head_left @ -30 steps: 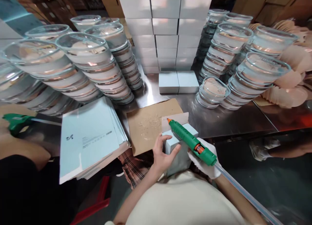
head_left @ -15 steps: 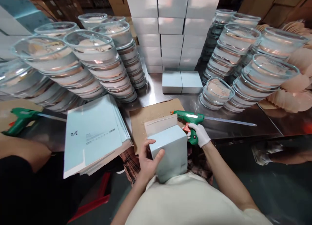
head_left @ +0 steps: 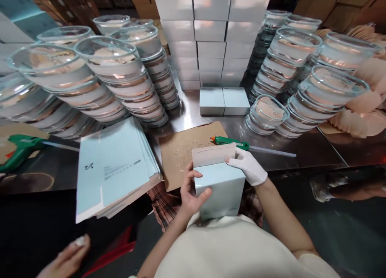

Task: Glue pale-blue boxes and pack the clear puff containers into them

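A pale blue cardboard box (head_left: 221, 193) rests upright against my front, its white-inside flap (head_left: 214, 155) standing up at the far edge. My bare left hand (head_left: 193, 191) grips the box's left side, with the thumb on the near face. My right hand (head_left: 249, 167), in a white glove, pinches the flap's right end between thumb and fingers. Just beyond the flap lies a green glue gun (head_left: 232, 143) with an orange tip and a clear glue stick out the back; its handle is hidden. Under it is a brown cardboard sheet (head_left: 177, 153) with glue bits.
Flat blue box blanks (head_left: 111, 173) are piled at left. Stacked glass dishes (head_left: 114, 73) stand left, more dishes (head_left: 319, 89) right. White boxes (head_left: 211, 29) tower behind two low boxes (head_left: 224, 101). Another glue gun (head_left: 21, 149) and another person's hand (head_left: 68, 258) are at far left.
My right hand has let go of the glue gun, which now lies down, and has taken the flap's right end. The box and my left hand have shifted slightly right. Another person's hand appears lower left.
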Tool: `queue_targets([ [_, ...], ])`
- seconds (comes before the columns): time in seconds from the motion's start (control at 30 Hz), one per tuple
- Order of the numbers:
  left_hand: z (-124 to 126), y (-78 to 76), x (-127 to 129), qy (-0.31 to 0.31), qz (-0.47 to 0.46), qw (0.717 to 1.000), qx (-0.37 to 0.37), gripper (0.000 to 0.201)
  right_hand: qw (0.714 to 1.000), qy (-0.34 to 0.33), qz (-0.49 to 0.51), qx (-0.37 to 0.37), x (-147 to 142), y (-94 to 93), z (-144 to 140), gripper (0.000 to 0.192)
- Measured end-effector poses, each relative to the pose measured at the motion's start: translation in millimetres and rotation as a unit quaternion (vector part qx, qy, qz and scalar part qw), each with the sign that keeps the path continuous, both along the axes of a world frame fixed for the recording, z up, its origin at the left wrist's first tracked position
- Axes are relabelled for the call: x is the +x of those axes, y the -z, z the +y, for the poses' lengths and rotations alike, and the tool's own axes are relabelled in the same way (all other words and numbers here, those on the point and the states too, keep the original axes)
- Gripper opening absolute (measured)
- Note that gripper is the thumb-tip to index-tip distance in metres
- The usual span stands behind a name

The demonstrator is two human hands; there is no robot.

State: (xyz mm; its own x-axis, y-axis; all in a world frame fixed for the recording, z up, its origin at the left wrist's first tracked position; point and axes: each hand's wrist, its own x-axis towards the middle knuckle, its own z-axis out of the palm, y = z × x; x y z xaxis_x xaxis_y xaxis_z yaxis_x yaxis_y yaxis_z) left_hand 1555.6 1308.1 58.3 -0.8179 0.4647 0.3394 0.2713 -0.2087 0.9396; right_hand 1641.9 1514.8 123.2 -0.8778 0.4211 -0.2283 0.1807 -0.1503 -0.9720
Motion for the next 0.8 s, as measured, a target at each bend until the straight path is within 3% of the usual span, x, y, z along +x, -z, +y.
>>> queue_targets([
  [0.1,4,6.9,0,-0.02,-0.054,0.998,0.032,0.053,0.998,0.029,0.062,-0.016,8,19.0,2,0.064],
  [0.17,4,10.0,-2,-0.01,-0.083,0.994,0.074,0.064,0.99,-0.055,0.123,0.051,21,23.1,9,0.078],
  [0.23,3,11.5,-8,0.019,-0.089,0.99,0.104,0.072,0.963,-0.162,0.17,0.135,32,18.5,16,0.086],
  [0.3,0,12.3,-13,0.056,-0.07,0.992,0.088,0.057,0.936,-0.209,0.177,0.222,35,9.6,19,0.071],
  [0.4,-2,13.1,-18,0.092,-0.032,0.994,0.044,0.028,0.897,-0.224,0.191,0.329,25,-0.2,16,0.036],
  [0.5,-2,12.0,-18,0.099,-0.042,0.994,0.03,0.024,0.873,-0.257,0.227,0.347,13,0.3,13,0.029],
  [0.57,-3,7.6,-19,0.087,-0.051,0.995,0.017,0.026,0.882,-0.244,0.209,0.344,15,5.6,14,0.031],
  [0.67,-10,-6.2,-27,-0.003,-0.036,0.999,0.007,0.026,0.94,-0.067,0.117,0.313,39,18.6,15,0.057],
  [0.73,-16,-17.1,-36,-0.106,-0.022,0.993,0.035,0.023,0.974,0.015,0.034,0.222,63,28.4,12,0.071],
  [0.8,-18,-24.5,-42,-0.192,-0.025,0.976,0.099,0.023,0.993,-0.047,-0.035,0.107,82,36.4,3,0.074],
])
